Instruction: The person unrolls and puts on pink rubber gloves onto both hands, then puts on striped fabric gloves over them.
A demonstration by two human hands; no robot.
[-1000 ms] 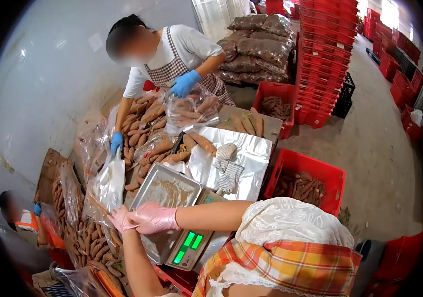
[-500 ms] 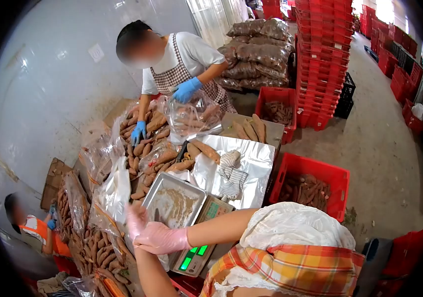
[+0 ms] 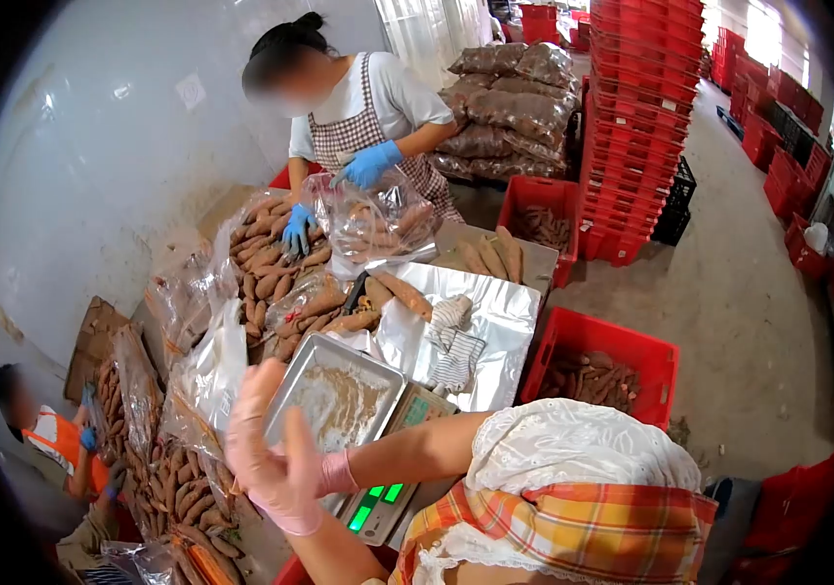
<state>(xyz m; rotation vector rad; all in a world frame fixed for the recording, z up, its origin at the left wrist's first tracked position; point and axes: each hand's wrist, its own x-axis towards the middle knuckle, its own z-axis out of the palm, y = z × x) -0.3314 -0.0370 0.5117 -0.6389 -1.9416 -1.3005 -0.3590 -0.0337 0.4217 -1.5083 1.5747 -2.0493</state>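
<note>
Both my hands wear thin pink gloves. My left hand [image 3: 271, 463] is raised in front of the scale, fingers up and thumb apart, with nothing in it. Behind it is my right hand [image 3: 339, 472], showing only near the wrist; its fingers are hidden by the left hand. Close by stands a digital scale [image 3: 413, 414] with lit green displays and a metal tray [image 3: 344, 385] on top, smeared with brown dirt. Beyond the scale a striped glove [image 3: 457, 357] lies on a silver sheet [image 3: 505, 327].
Sweet potatoes [image 3: 266, 258] and clear plastic bags [image 3: 207, 370] cover the table. A co-worker in blue gloves [image 3: 370, 164] handles a filled bag [image 3: 378, 219]; another person [image 3: 66, 439] works at lower left. Red crates [image 3: 632, 336] stand at right, near a tall crate stack [image 3: 632, 136].
My left hand has lifted and spread, while my right hand, earlier clasped around the left wrist area, is now mostly behind it. The co-worker's lower blue-gloved hand has moved right and up.
</note>
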